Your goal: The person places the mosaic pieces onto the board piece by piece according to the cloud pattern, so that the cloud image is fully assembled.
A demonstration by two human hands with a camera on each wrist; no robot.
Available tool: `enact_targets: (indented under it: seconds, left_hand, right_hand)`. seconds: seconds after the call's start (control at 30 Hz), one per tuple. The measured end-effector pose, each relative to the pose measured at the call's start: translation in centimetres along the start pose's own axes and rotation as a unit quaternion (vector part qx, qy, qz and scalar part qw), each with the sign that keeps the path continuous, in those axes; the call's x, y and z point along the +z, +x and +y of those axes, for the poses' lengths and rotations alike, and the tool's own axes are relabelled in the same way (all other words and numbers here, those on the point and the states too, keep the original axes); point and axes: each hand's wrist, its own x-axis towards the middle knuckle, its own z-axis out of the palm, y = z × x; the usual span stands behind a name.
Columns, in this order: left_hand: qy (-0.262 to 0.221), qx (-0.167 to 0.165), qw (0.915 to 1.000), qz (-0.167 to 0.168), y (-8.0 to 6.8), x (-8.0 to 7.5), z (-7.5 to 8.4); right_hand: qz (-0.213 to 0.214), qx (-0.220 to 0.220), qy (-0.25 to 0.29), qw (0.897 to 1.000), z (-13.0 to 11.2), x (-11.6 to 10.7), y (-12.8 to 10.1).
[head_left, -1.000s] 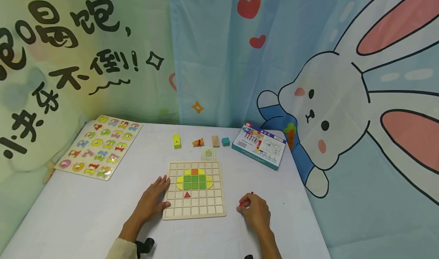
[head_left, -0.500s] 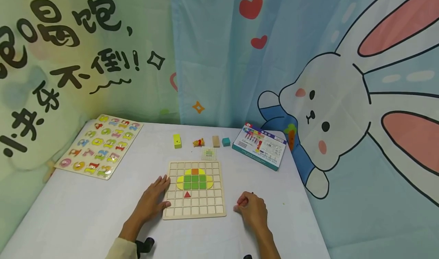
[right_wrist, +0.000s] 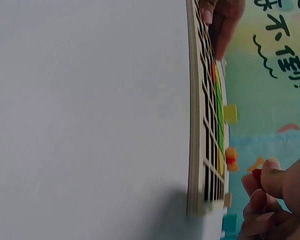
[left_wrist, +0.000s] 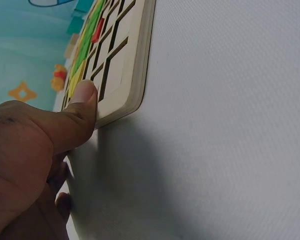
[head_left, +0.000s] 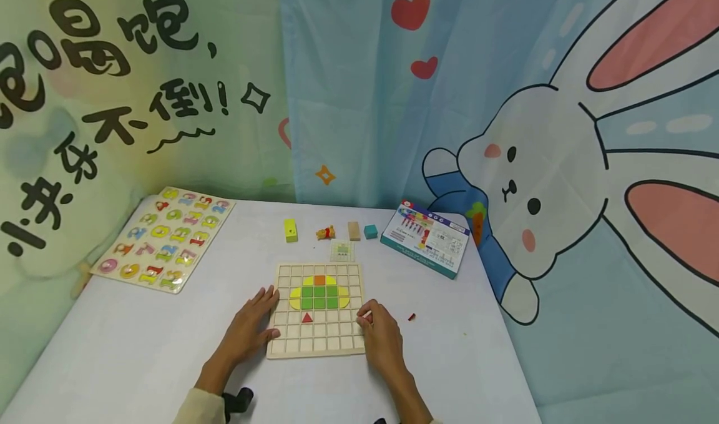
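A wooden grid board [head_left: 314, 354] lies on the white table. In its cells sit green square tiles [head_left: 319, 303], yellow rounded tiles [head_left: 295, 299], an orange tile [head_left: 319, 280] and a red triangle tile [head_left: 306, 318]. My left hand [head_left: 247, 329] rests along the board's left edge, fingers extended; the left wrist view shows its thumb [left_wrist: 83, 97] pressing on the corner rim. At the board's right edge, my right hand [head_left: 384, 336] pinches a small red piece [right_wrist: 257, 173] between thumb and fingers, most of it hidden. Another small red piece [head_left: 412, 316] lies on the table to the right.
Behind the board lie a pattern card [head_left: 341, 251], a yellow-green block [head_left: 289, 230], a bear figure [head_left: 325, 233], a wooden block [head_left: 352, 231] and a teal block [head_left: 370, 231]. A box [head_left: 425, 240] stands back right, a number puzzle board [head_left: 163, 240] back left.
My right hand has moved left from the table to the board's right edge, carrying the small red piece. The other red piece is now uncovered on the table. My left hand stays put.
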Motion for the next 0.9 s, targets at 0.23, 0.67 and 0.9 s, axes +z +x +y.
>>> enact_targets:
  seconds: [0.23,0.67,0.9]
  left_hand:
    - [0.0,-0.008,1.0,-0.004,0.1,-0.1,0.0]
    - [0.004,-0.002,1.0,0.004,0.1,0.0,0.2]
    - [0.001,-0.008,1.0,-0.003,0.0,-0.2,0.2]
  right_hand:
    - [-0.026,-0.029,0.046,0.998,-2.2,2.2,0.9]
    - [-0.017,-0.052,0.008,0.998,-3.8,5.5,2.3]
    - [-0.032,-0.058,-0.024,0.997,-3.7,6.1,2.8]
